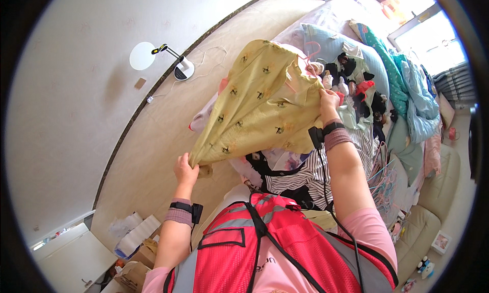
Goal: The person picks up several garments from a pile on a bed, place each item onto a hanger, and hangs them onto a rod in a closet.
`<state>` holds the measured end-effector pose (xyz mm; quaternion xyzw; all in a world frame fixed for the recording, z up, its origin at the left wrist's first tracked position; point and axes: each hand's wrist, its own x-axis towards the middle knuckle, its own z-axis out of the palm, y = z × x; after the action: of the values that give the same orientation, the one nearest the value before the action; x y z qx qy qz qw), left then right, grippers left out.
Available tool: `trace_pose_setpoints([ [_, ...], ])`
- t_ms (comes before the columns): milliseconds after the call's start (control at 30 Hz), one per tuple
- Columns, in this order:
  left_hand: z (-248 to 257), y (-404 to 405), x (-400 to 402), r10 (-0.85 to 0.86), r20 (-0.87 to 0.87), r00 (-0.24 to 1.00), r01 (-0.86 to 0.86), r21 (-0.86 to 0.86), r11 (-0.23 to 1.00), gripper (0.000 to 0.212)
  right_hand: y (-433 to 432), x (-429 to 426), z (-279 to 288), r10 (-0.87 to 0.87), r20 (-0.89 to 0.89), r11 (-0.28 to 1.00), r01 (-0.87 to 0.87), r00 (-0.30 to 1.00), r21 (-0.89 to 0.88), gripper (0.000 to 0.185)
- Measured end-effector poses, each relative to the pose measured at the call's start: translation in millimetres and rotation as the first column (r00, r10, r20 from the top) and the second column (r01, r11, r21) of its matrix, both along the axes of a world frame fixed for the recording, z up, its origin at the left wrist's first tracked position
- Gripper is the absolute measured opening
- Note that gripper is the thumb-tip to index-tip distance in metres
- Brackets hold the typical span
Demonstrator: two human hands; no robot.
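A yellow-green patterned shirt (248,102) is stretched out in front of me between both hands. My left hand (186,170) grips a lower corner of its cloth. Near the collar and shoulder on the other side, my right hand (328,101) pinches the fabric. A pink clothes hanger (312,50) sits at the shirt's neck, its hook sticking out above; the rest is mostly hidden by the cloth. Below the shirt lies black-and-white striped clothing (321,174). Socks and other small garments (353,79) are heaped beyond my right hand.
A light-blue pillow (317,37) and teal bedding (401,79) lie at the far right. Pink and blue hangers (384,182) are piled by a cream leather sofa (414,224). A white desk lamp (184,69) with its cord stands by the wall. Cardboard boxes (141,255) sit at lower left.
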<state>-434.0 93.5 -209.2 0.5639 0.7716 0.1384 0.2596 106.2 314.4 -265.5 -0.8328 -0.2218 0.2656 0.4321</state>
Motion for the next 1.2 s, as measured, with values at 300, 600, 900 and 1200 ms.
trace_pose_setpoints([
  [300,-38,-41,-15,-0.039,0.047,0.998,0.04,-0.016,0.999,0.035,-37,4,14,0.261,-0.104,0.965,-0.263,0.96,-0.001,0.057],
  [600,-45,-36,38,-0.168,0.297,0.94,0.23,-0.189,0.955,0.032,-249,46,-7,0.167,-0.182,0.969,-0.195,0.969,-0.154,0.039],
  [900,-42,-34,100,-0.3,0.509,0.807,0.452,-0.205,0.868,0.028,-491,101,-19,-0.386,-0.391,0.875,0.197,0.836,-0.442,0.016],
  [1200,-17,-50,172,-0.446,0.49,0.749,0.624,-0.296,0.723,0.027,-589,93,-57,-0.363,-0.262,0.853,0.206,0.894,-0.479,0.028],
])
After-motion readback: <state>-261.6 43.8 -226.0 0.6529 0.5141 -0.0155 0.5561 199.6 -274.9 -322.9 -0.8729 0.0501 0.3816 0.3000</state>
